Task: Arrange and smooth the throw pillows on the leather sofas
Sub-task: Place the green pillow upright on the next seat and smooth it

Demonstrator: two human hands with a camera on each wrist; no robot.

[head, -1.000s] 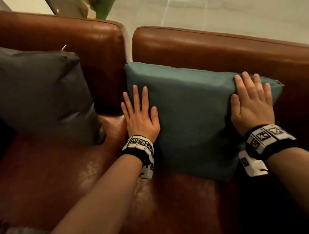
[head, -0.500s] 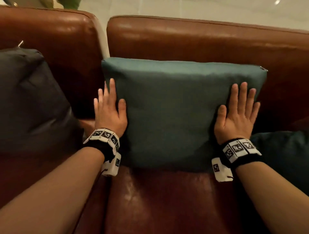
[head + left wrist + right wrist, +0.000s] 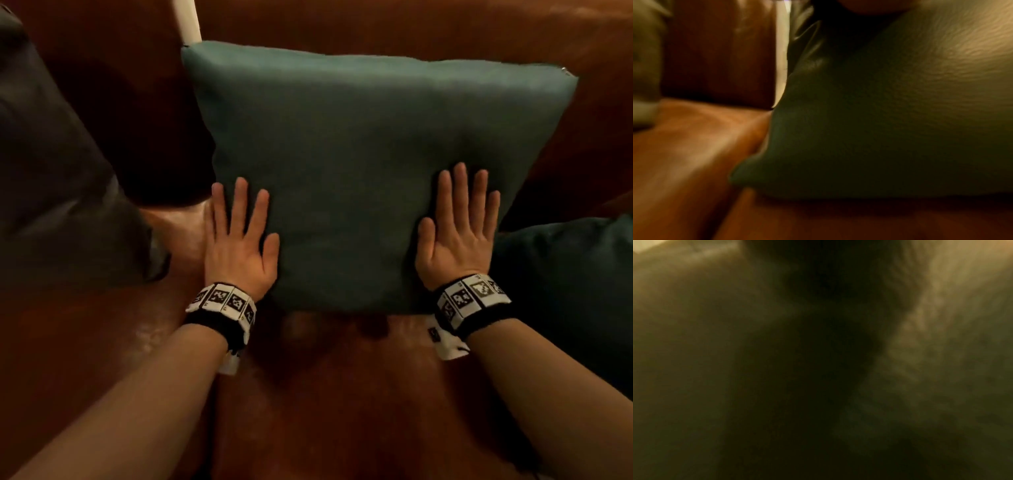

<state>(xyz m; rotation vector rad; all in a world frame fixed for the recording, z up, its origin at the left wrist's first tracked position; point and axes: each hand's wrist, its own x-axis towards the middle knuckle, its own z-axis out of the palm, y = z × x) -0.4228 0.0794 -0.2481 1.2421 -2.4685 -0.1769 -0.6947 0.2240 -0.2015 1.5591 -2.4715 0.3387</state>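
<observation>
A teal pillow stands propped against the backrest of a brown leather sofa, its bottom edge on the seat, filling the head view from about 10 o'clock to 3 o'clock. The left hand lies flat on the pillow's lower left corner at about 8 o'clock, fingers straight and slightly spread, pointing toward 12 o'clock; the outer fingers sit at or just past the pillow's left edge, while the thumb rests on the fabric. The right hand lies flat on the lower right part at about 4 o'clock, its 4 fingers straight and close together, thumb held apart, all on the fabric just inside the right edge. Neither hand curls around anything. A dark grey pillow leans at 9 o'clock, apart from the teal one, and a darker green pillow lies at 3 to 4 o'clock, just beside the right wrist. The left wrist view shows the teal pillow's corner on the seat; the right wrist view is too dark and blurred to read.
</observation>
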